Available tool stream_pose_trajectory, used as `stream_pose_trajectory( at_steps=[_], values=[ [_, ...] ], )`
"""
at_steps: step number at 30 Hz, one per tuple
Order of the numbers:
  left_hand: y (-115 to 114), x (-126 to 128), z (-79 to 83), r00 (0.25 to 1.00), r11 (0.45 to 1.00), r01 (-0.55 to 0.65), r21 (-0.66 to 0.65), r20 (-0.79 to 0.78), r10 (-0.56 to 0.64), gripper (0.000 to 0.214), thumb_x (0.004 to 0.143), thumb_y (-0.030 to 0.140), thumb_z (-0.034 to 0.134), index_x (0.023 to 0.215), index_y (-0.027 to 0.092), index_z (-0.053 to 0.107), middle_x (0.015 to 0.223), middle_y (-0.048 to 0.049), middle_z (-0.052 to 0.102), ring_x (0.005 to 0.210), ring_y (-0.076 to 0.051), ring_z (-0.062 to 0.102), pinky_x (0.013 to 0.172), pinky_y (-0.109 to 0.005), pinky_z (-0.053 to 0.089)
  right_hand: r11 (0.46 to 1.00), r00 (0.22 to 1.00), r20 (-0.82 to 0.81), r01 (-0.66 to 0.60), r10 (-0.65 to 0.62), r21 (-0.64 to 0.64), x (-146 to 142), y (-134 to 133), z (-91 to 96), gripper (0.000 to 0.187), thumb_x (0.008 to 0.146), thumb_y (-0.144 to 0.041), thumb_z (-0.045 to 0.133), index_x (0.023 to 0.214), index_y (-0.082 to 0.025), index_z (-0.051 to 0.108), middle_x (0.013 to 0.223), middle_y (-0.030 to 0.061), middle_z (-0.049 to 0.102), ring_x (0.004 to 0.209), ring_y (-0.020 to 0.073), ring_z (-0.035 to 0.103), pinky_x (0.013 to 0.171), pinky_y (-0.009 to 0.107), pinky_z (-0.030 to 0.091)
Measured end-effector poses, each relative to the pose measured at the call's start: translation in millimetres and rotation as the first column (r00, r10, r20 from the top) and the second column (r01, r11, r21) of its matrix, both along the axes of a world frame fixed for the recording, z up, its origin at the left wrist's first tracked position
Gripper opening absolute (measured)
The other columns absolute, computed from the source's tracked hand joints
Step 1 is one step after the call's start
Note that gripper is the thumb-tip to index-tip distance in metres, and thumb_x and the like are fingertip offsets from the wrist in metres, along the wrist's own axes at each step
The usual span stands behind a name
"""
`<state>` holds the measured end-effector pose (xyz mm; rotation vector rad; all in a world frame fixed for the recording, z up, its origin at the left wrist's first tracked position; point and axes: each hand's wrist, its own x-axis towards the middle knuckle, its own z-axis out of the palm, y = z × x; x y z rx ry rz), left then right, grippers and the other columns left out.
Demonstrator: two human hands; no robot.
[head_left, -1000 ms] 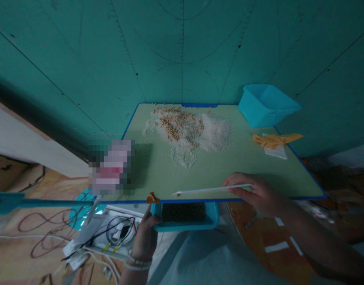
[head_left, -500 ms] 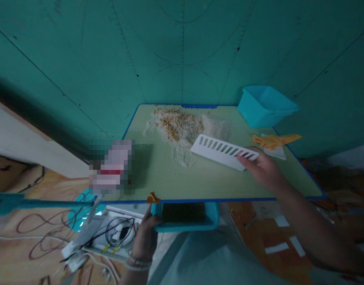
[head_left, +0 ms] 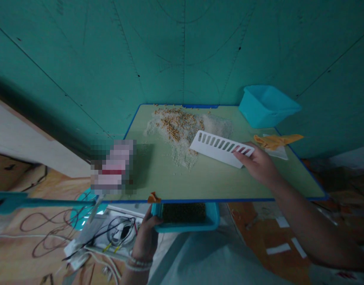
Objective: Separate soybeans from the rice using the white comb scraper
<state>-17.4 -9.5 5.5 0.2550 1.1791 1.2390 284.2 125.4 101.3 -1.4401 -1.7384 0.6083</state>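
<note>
At the centre right of the frame, the right hand (head_left: 260, 164) is gripping the white slotted scraper (head_left: 221, 148) by its right end, its left end touching the grain pile (head_left: 182, 130) on the green board (head_left: 205, 178). At the bottom centre, the left hand (head_left: 146, 237) is clasping the blue tray (head_left: 186, 217) under the board's near edge.

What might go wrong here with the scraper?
The right hand grips the white slotted scraper only at one end, so it may twist and scatter the grain pile off the board. The teal tray, held by the left hand alone, covers little of the near edge; grains may miss it.
</note>
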Motion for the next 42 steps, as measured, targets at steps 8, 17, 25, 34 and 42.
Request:
stream_pose_trajectory(
  at_steps=[8,17,25,34,42],
  values=[
    [1,-1,-1.4,1.000,1.000,0.018,0.019,-0.016,-0.018,0.026,0.050,0.011,0.061,0.071,0.023,0.071,0.073,0.0014,0.075,0.093,-0.026,0.062,0.075,-0.030,0.045,1.000,1.000,-0.029,-0.004,0.004,-0.006,-5,2,-0.9,0.014,0.080,-0.032,0.057,0.086,-0.019,0.059,0.075,0.0023,0.067,0.069,0.0182,0.062,0.061,0.027,0.046],
    [1,1,1.4,1.000,1.000,0.000,0.017,-0.004,0.000,0.030,0.049,0.010,0.061,0.073,0.024,0.073,0.070,0.0020,0.075,0.095,-0.027,0.062,0.077,-0.031,0.045,0.998,0.996,-0.083,-0.040,0.036,-0.055,-11,1,-0.5,0.013,0.080,-0.032,0.057,0.085,-0.020,0.058,0.072,0.0011,0.065,0.066,0.0171,0.059,0.058,0.026,0.045],
    [1,1,-0.9,0.999,1.000,0.007,0.024,0.044,-0.008,0.043,0.051,0.010,0.060,0.089,0.026,0.073,0.073,0.0026,0.076,0.094,-0.027,0.064,0.079,-0.032,0.046,0.988,0.988,-0.096,-0.129,0.120,-0.091,-16,1,0.1,0.014,0.080,-0.033,0.058,0.087,-0.021,0.059,0.076,0.0010,0.066,0.068,0.0169,0.060,0.061,0.026,0.045],
    [0,1,-0.9,0.999,0.999,0.029,0.042,0.028,-0.030,0.041,0.053,0.009,0.059,0.089,0.024,0.072,0.082,0.0008,0.078,0.092,-0.026,0.064,0.078,-0.032,0.046,0.977,0.980,-0.067,-0.193,0.188,-0.086,-21,-8,7.2,0.016,0.082,-0.033,0.055,0.089,-0.020,0.060,0.078,0.0018,0.066,0.071,0.0169,0.061,0.062,0.025,0.047],
    [-2,1,-7.2,0.998,0.999,0.025,0.044,0.048,-0.027,0.039,0.054,0.010,0.059,0.088,0.023,0.072,0.080,0.0010,0.077,0.090,-0.027,0.065,0.077,-0.033,0.047,0.965,0.972,-0.051,-0.233,0.228,-0.124,-25,-15,8.8,0.019,0.082,-0.038,0.055,0.087,-0.020,0.061,0.075,0.0016,0.066,0.068,0.0166,0.061,0.058,0.024,0.047]
  ],
)
